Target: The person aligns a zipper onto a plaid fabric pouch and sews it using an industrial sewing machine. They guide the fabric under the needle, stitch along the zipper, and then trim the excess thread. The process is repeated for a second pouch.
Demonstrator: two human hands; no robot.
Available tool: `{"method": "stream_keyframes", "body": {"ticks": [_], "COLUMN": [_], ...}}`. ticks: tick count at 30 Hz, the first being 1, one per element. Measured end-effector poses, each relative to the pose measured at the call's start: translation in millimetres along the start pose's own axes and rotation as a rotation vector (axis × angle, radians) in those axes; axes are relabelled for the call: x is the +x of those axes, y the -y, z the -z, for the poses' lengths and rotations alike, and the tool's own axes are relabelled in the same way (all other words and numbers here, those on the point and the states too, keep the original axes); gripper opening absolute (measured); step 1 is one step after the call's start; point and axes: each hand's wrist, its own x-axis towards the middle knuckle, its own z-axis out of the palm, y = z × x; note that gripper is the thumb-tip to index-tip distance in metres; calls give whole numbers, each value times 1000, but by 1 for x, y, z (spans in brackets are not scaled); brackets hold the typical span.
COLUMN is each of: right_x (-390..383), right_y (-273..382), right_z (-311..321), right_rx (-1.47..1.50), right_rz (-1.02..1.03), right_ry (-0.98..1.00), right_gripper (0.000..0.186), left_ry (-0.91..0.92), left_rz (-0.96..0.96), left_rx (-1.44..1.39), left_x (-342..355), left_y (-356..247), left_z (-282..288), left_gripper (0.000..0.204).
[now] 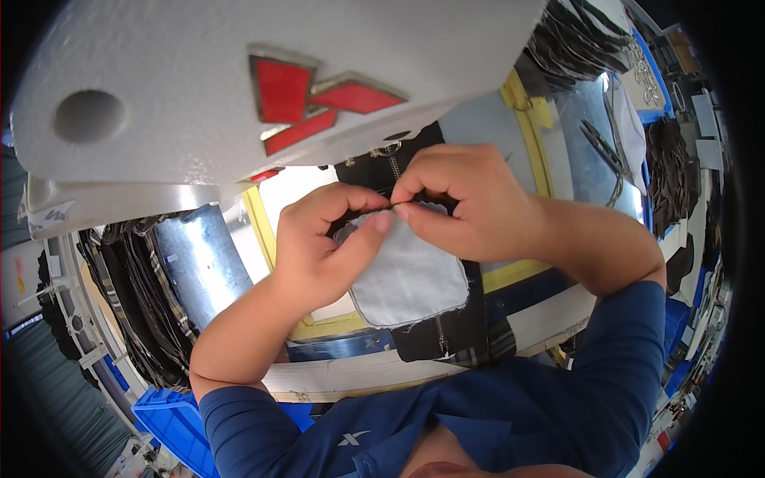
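A pale grey fabric pocket lining (410,279) with rounded corners and frayed edges lies over a strip of black cloth (422,341). Zippers run along that strip: one metal zipper (442,334) shows below the lining, and part of another appears above it. At the lining's upper edge, my left hand (323,239) pinches the fabric between thumb and forefinger. Close beside it, my right hand (478,203) pinches the same edge, its fingertips nearly meeting the left ones. What exactly sits between the fingertips is partly hidden.
A white sewing machine head (183,72) with a red emblem fills the upper left. Yellow tape (530,131) borders the work surface. Dark cloth pieces (131,295) hang at left, above a blue bin (171,422). Black-handled pliers (602,147) lie at right.
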Motion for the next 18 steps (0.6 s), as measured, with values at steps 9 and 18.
{"method": "stream_keyframes", "body": {"ticks": [9,18], "right_x": [4,8], "right_y": [-1,-1], "right_z": [4,4], "right_rx": [128,81], "right_rz": [-199,-180], "right_ry": [86,102], "right_gripper": [10,7], "left_ry": [82,78], "left_rz": [207,233], "left_rx": [-155,-158], "left_x": [3,3], "left_y": [-2,-3], "left_z": [5,4], "left_gripper": [11,10]}}
